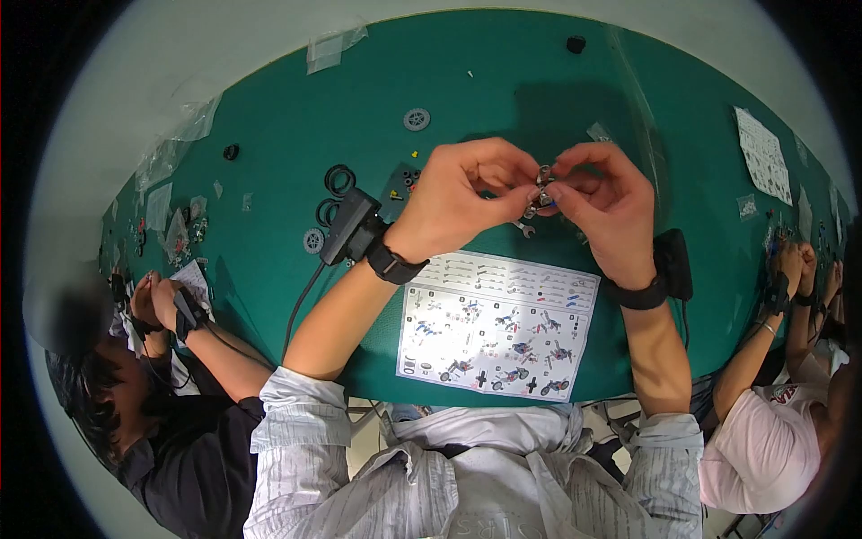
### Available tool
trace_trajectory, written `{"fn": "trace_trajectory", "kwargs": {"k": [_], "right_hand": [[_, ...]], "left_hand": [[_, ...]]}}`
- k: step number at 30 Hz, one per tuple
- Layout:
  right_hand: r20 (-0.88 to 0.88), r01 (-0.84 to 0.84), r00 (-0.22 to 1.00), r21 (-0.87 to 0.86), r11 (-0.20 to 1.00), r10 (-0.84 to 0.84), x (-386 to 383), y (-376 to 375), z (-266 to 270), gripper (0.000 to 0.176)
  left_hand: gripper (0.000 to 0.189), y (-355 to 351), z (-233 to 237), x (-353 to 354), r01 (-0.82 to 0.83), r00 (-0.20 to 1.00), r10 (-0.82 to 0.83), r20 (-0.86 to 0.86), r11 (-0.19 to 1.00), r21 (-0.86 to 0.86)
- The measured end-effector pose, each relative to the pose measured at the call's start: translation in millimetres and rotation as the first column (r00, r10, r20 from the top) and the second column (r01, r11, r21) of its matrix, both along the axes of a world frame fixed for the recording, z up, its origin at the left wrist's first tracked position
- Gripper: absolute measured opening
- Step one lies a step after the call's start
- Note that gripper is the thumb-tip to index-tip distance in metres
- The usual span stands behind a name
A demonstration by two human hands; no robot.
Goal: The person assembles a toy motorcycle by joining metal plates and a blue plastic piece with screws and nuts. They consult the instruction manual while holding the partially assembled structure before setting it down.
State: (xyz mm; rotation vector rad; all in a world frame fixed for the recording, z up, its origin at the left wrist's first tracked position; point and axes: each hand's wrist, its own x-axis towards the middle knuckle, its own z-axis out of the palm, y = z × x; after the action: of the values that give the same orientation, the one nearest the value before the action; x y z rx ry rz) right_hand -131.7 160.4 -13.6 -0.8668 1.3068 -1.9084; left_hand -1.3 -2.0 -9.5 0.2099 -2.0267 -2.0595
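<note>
My left hand (pixel 474 187) and my right hand (pixel 609 199) meet above the green table, fingers pinched on a small shiny metal assembly (pixel 544 184). Part of it is hidden by my fingertips, and its exact shape is too small to tell. A little blue shows at its lower right. Just below my fingers lies a small open-ended wrench (pixel 526 231). Closer to my body, a printed instruction sheet (pixel 498 337) with step pictures lies flat under my forearms.
Left of my hands lie black rubber rings (pixel 339 181), a grey spoked wheel (pixel 313 241) and small yellow parts (pixel 395 195). Another grey wheel (pixel 417 119) is farther back. Co-workers sit on both sides, a person's hands (pixel 157 301) at left. Cables hang from my wrist devices (pixel 352 225).
</note>
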Motion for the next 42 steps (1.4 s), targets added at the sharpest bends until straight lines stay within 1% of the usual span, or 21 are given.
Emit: {"fn": "trace_trajectory", "kwargs": {"k": [3, 4, 7, 10, 13, 16, 18, 19, 20, 22, 25, 28, 31, 33, 34, 36, 40, 42], "right_hand": [[0.052, -0.055, 0.997, 0.014, 0.998, 0.054, -4.5, 0.9, -3.1, 0.02], [0.067, -0.07, 0.995, 0.017, 0.997, 0.069, -5.0, 1.0, -3.9, 0.019], [0.037, -0.061, 0.998, 0.041, 0.997, 0.06, -5.2, 1.4, -3.0, 0.017], [-0.01, -0.019, 1.0, 0.041, 0.999, 0.019, -2.5, 0.9, -2.9, 0.015], [-0.178, 0.059, 0.983, 0.067, 0.996, -0.046, 3.0, 0.0, -3.4, 0.013], [-0.206, 0.064, 0.977, 0.044, 0.997, -0.054, 4.0, -0.3, -3.8, 0.013], [-0.395, 0.133, 0.911, 0.01, 0.991, -0.118, 6.1, -1.6, 0.2, 0.016], [-0.483, 0.164, 0.863, -0.011, 0.986, -0.149, 6.8, -1.9, 2.9, 0.017], [-0.597, 0.189, 0.784, -0.029, 0.982, -0.168, 7.2, -1.0, 5.8, 0.019], [-0.789, 0.231, 0.582, -0.072, 0.97, -0.198, 7.8, 0.9, 10.0, 0.022], [-0.806, 0.243, 0.542, -0.119, 0.963, -0.237, 7.4, -0.6, 8.0, 0.023], [-0.788, 0.24, 0.569, -0.116, 0.964, -0.236, 5.7, -0.9, 5.7, 0.024], [-0.732, 0.228, 0.652, -0.06, 0.972, -0.199, 3.9, -1.2, 2.7, 0.023], [-0.59, 0.185, 0.786, -0.056, 0.981, -0.182, 3.5, -3.0, -1.7, 0.022], [-0.511, 0.163, 0.843, -0.056, 0.985, -0.169, 3.5, -3.8, -4.2, 0.022], [-0.398, 0.105, 0.91, -0.043, 0.994, -0.114, 2.0, -3.0, -9.6, 0.023], [-0.179, -0.004, 0.984, -0.036, 0.999, -0.003, -2.4, -2.1, -9.9, 0.031], [-0.113, -0.012, 0.994, -0.04, 0.999, 0.007, -0.4, -3.6, -4.4, 0.033]], "left_hand": [[0.017, -0.3, -0.9, -0.1, 0.001, 1.0, -0.002, 0.005, 0.998, 0.059], [0.016, -1.2, -0.6, -0.2, 0.008, 1.0, -0.009, 0.014, 0.999, 0.05], [0.016, -3.6, 0.9, -0.1, 0.024, 0.999, -0.025, 0.031, 0.999, 0.029], [0.015, -3.5, 2.0, -0.4, 0.027, 0.999, -0.027, 0.032, 0.999, 0.021], [0.015, -4.7, -2.3, -0.8, 0.026, 0.999, -0.027, 0.039, 0.999, 0.028], [0.019, -6.1, -4.8, -1.5, 0.032, 0.999, -0.034, 0.028, 0.998, 0.06], [0.021, -4.9, -1.9, -1.7, 0.031, 0.998, -0.037, 0.051, 0.994, 0.1], [0.02, -5.4, -2.3, -1.2, 0.034, 0.998, -0.039, 0.053, 0.995, 0.089], [0.02, -6.5, -3.1, -0.4, 0.036, 0.998, -0.04, 0.055, 0.996, 0.078], [0.019, -7.7, -3.2, 0.4, 0.038, 0.997, -0.041, 0.058, 0.998, 0.054], [0.017, -7.8, -3.6, -0.1, 0.039, 0.998, -0.04, 0.039, 0.999, 0.031], [0.017, -6.1, -10.8, -2.0, 0.029, 1.0, -0.029, -0.005, 0.999, 0.036], [0.015, -1.1, -17.4, -3.4, -0.024, 0.999, 0.026, -0.02, 0.998, 0.052], [0.014, 3.0, -20.3, -4.0, -0.078, 0.996, 0.081, -0.029, 0.993, 0.089], [0.014, 4.5, -20.4, -4.3, -0.09, 0.995, 0.093, -0.033, 0.993, 0.082], [0.014, 6.5, -20.4, -4.0, -0.115, 0.992, 0.118, -0.041, 0.991, 0.068], [0.014, 5.7, -15.5, -3.1, -0.157, 0.986, 0.161, -0.04, 0.983, 0.092], [0.013, 5.1, -17.2, -4.4, -0.201, 0.978, 0.205, -0.045, 0.976, 0.081]]}}
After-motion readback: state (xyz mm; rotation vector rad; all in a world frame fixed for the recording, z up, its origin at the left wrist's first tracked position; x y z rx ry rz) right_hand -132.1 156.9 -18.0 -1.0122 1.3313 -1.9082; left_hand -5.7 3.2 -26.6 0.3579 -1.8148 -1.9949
